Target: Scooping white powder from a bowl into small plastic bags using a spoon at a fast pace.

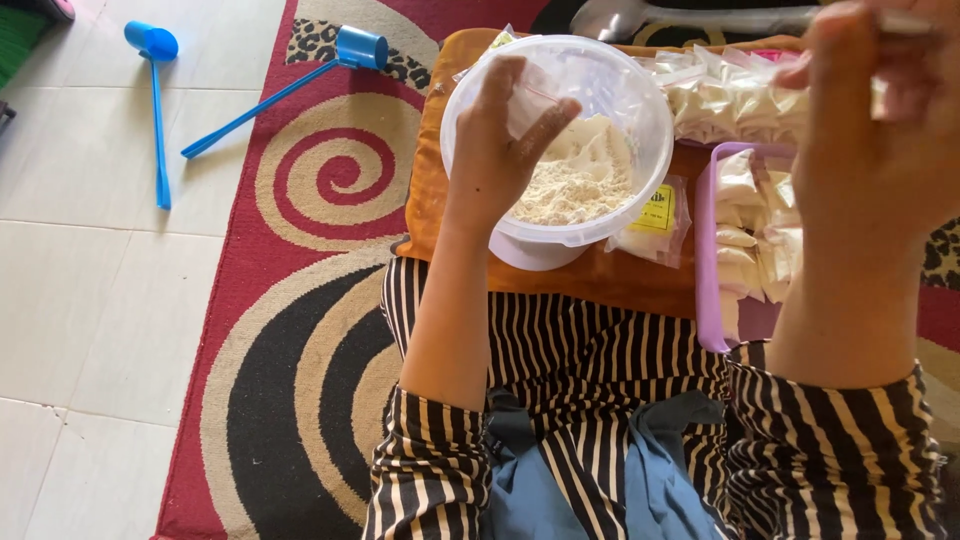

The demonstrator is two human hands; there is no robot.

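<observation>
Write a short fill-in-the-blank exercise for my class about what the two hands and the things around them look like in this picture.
1. The left hand holds a small clear bag over a round tub of ____ powder.
2. The filled packets at the right lie in a ____ tray.
3. Two long-handled scoops on the floor are ____ in colour.
4. The right hand is raised above the tray, and the sleeves are ____ black and white.

Missing words: white; purple; blue; striped

patterned rug [300,300], orange board [600,280], blue scoops [155,50]
</observation>
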